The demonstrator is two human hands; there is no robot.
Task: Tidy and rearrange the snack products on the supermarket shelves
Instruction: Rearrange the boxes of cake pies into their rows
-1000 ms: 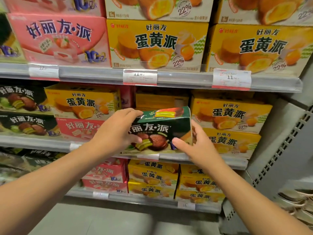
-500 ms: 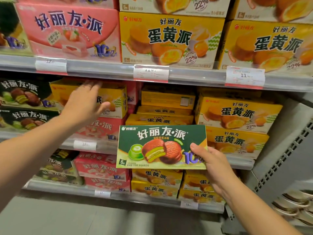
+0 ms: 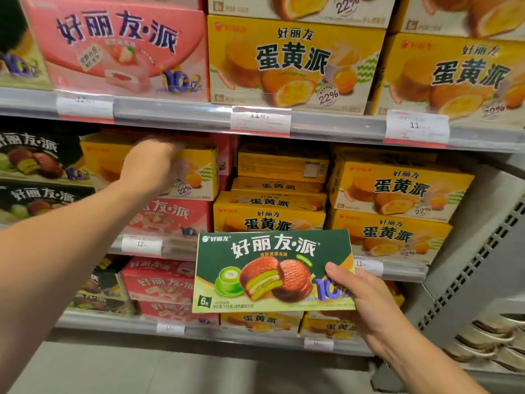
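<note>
Now at 9 o'clock my left hand (image 3: 149, 166) lies on the yellow 蛋黄派 box (image 3: 199, 169) on the middle shelf (image 3: 397, 270); it is blurred, so I cannot tell if the fingers grip the box or only touch it. Half a second ago this hand was lower, with fingers spread in front of the same box. Under that box is a pink 好丽友·派 box (image 3: 173, 220), with a price tag (image 3: 141, 245) reading 12 below it. At 6 o'clock my right hand (image 3: 366, 297) holds the green box (image 3: 267, 271) by its right edge, thumb on the front. It is upright, in front of the shelves and not on any of them. I read 好丽友·派 and "6" on it, with a chocolate pie and a cup of green tea. It has stayed in nearly the same place. This box hides part of the yellow stack (image 3: 270, 211) behind. At 12 o'clock a tag (image 3: 260, 120) shows 11.50.
</note>
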